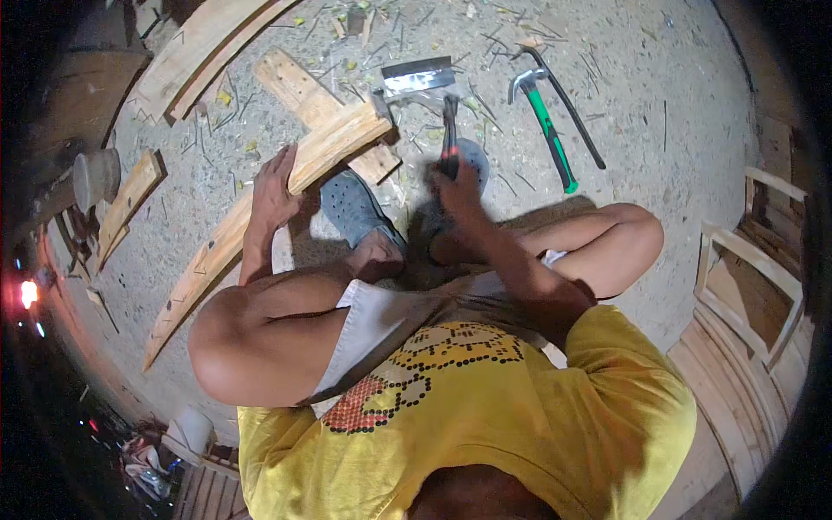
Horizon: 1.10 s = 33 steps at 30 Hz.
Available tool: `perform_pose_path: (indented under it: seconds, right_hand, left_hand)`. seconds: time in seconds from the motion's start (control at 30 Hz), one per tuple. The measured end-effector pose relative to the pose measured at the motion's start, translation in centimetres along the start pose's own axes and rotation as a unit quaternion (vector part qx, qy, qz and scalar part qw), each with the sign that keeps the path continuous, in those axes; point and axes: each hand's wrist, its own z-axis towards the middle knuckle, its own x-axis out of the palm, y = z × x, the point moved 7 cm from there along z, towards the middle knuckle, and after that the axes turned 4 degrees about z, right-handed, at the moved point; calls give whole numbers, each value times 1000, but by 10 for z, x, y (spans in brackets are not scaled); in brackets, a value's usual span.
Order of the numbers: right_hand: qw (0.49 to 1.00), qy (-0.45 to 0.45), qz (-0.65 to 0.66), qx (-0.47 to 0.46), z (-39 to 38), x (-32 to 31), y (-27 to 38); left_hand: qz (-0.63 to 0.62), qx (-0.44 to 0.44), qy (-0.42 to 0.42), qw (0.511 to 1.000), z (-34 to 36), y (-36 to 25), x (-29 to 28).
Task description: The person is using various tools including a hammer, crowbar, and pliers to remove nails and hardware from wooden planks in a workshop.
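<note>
My left hand [275, 191] grips a long, curved pale board [336, 147], which crosses a shorter plank [283, 80] at its upper end. My right hand [455, 186] is closed on a dark-handled hammer [449, 130] with a red band, held just right of the board's end and blurred at the head. Above them lies a shiny metal blade [416, 76]. To the right, a green-handled claw hammer [549, 130] lies beside a black pry bar [576, 121]. My feet, in grey clogs [351, 208], are below the board.
Loose nails and chips are scattered on the concrete floor [646, 251]. More curved boards [195, 48] lie at upper left. A short board [126, 208] and a round stump [97, 178] are at left. Wooden frames [750, 277] and stacked curved planks [719, 381] line the right side.
</note>
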Motion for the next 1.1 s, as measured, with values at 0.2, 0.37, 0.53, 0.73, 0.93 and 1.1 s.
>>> perform_pose_path:
  seconds: [0.2,0.37,0.53,0.73,0.93,1.1]
  right_hand:
    - [932,307,-184,-55,15,-48,115]
    - [707,249,-632,-197,-1,-44,180]
    - [530,183,-746,-360,-2,-22,229]
    - [468,241,-791,-313,-1,17,260]
    - [431,232,-817,-305,4,36,267]
    - [513,371,-744,-214,24,7,252]
  left_hand:
    - [-15,13,-10,1000,5,-6,1]
    - [8,6,-23,1000,1,6,9]
    - [39,-2,-47,998,-1,-2,13]
    - [59,8,-76,995,-7,-3,15]
    - [72,-19,-84,994,-11,-11,12]
    - [71,-7,-92,993,-12,-6,10]
